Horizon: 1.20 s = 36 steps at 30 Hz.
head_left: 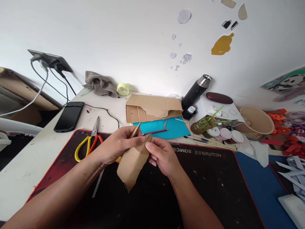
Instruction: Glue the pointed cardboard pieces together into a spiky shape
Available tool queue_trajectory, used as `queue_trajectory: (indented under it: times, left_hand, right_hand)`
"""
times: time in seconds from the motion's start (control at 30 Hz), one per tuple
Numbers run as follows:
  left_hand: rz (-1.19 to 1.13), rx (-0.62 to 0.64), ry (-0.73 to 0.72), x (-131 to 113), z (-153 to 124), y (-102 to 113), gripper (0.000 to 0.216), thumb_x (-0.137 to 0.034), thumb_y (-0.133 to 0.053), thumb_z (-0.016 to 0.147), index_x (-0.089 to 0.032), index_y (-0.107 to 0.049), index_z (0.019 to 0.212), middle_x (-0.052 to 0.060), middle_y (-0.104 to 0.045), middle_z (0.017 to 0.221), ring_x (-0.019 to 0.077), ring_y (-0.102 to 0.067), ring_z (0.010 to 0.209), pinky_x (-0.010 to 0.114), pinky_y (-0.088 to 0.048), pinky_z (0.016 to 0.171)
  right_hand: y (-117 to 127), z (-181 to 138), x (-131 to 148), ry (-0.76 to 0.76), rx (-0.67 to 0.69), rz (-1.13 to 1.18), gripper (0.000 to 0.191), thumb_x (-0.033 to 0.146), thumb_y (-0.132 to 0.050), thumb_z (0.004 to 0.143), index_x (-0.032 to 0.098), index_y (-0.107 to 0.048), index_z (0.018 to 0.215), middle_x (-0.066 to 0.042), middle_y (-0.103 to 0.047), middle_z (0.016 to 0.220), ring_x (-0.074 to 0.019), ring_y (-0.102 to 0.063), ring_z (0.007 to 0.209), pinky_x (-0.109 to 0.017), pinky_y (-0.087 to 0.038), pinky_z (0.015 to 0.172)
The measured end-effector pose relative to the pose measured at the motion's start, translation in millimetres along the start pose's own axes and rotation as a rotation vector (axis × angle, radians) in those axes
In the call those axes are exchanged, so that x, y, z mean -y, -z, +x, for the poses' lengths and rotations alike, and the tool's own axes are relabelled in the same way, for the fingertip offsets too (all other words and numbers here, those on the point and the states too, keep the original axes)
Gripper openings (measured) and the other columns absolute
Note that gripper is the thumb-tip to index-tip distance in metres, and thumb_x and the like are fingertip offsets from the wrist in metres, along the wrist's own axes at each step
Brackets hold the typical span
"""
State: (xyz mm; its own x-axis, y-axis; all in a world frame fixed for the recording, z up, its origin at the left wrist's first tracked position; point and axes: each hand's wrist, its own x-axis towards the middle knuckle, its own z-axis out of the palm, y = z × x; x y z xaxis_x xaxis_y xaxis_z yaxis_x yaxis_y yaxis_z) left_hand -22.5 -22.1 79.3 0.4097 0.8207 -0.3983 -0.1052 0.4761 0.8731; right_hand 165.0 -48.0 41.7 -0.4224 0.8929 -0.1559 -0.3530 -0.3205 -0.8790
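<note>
A piece of brown cardboard (133, 162), folded and torn along its lower edge, is held up between both hands above the black desk mat (190, 190). My left hand (128, 140) grips its upper left part, the thumb lying across the top. With thumb and fingers, my right hand (162, 154) pinches the upper right edge. Scissors with yellow and red handles (88, 143) lie on the mat left of my left hand. Behind the hands, a red pencil (156, 131) rests on blue paper (176, 128), near a larger folded cardboard sheet (154, 106).
A phone (69, 116), grey cloth (100, 83) and tape roll (123, 89) sit at the back left. Toward the right stand a black thermos (196, 90), a jar with green sticks (201, 125), small paint pots (225, 133) and a beige bowl (257, 119). A strip (97, 184) lies on the mat.
</note>
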Motion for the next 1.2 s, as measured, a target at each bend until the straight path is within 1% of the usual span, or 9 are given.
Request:
queue_trajectory:
  times: [0.23,0.37,0.5,0.6,0.77,0.93,1.07,1.2]
  left_hand:
    - [0.008,0.034,-0.022,-0.1,-3.7,1.2,0.042,-0.044,-0.09,0.077,-0.018,-0.057,0.075,-0.006,-0.054,0.066,0.0086,-0.047,0.058,0.019,-0.037,0.054]
    - [0.025,0.039,-0.026,-2.1,-5.1,2.4,0.042,-0.046,-0.089,0.079,-0.018,-0.058,0.077,-0.005,-0.055,0.067,0.0093,-0.047,0.06,0.02,-0.038,0.055]
    - [0.044,0.056,-0.031,-3.6,-6.1,3.2,0.043,-0.05,-0.088,0.078,-0.018,-0.059,0.077,-0.004,-0.055,0.069,0.0102,-0.048,0.062,0.021,-0.039,0.057]
    - [0.06,0.064,-0.023,-3.7,-6.5,3.9,0.044,-0.051,-0.088,0.077,-0.018,-0.06,0.078,-0.003,-0.056,0.07,0.0108,-0.048,0.062,0.022,-0.039,0.058]
    - [0.08,0.059,-0.023,-2.4,-7.8,5.5,0.044,-0.052,-0.087,0.077,-0.019,-0.059,0.077,-0.003,-0.055,0.07,0.0111,-0.047,0.062,0.022,-0.038,0.057]
    - [0.087,0.065,-0.02,-3.8,-8.2,5.7,0.044,-0.053,-0.087,0.077,-0.018,-0.06,0.078,-0.002,-0.057,0.072,0.0117,-0.049,0.064,0.023,-0.04,0.058]
    - [0.073,0.071,-0.018,-5.5,-8.0,4.5,0.044,-0.049,-0.09,0.074,-0.018,-0.06,0.077,-0.003,-0.056,0.071,0.0107,-0.048,0.063,0.022,-0.039,0.057]
    - [0.055,0.078,-0.006,-3.9,-7.4,5.1,0.042,-0.046,-0.09,0.074,-0.017,-0.06,0.077,-0.002,-0.058,0.071,0.0106,-0.049,0.063,0.022,-0.04,0.058]
  right_hand:
    - [-1.4,-1.6,0.1,0.014,0.026,0.008,0.046,0.054,-0.077,0.091,0.02,-0.054,0.069,0.009,-0.037,0.057,-0.0059,-0.034,0.045,-0.02,-0.029,0.04]
    - [-0.7,-1.6,-0.9,0.023,0.047,0.017,0.044,0.053,-0.076,0.092,0.02,-0.056,0.071,0.008,-0.038,0.058,-0.0058,-0.033,0.046,-0.02,-0.029,0.04]
    - [0.5,-1.1,-3.2,-0.006,0.069,0.019,0.044,0.054,-0.077,0.091,0.019,-0.057,0.072,0.008,-0.039,0.059,-0.0056,-0.032,0.047,-0.019,-0.029,0.04]
    - [0.6,-1.2,-4.8,-0.019,0.086,0.03,0.043,0.055,-0.078,0.09,0.019,-0.061,0.075,0.008,-0.038,0.058,-0.0057,-0.03,0.046,-0.019,-0.028,0.039]
    - [-0.1,-1.6,-5.0,-0.035,0.073,0.027,0.043,0.057,-0.079,0.088,0.019,-0.062,0.075,0.009,-0.035,0.058,-0.0062,-0.028,0.047,-0.02,-0.027,0.039]
    - [0.0,-0.9,-5.3,-0.041,0.095,0.042,0.042,0.055,-0.079,0.089,0.019,-0.063,0.077,0.009,-0.035,0.058,-0.0058,-0.027,0.047,-0.019,-0.027,0.039]
    - [-0.1,-1.1,-6.2,-0.043,0.112,0.065,0.04,0.053,-0.079,0.089,0.019,-0.064,0.078,0.008,-0.037,0.059,-0.0056,-0.028,0.047,-0.019,-0.027,0.039]
    - [0.0,-1.8,-6.4,-0.053,0.093,0.05,0.041,0.054,-0.08,0.089,0.019,-0.064,0.078,0.008,-0.039,0.06,-0.006,-0.029,0.048,-0.02,-0.028,0.04]
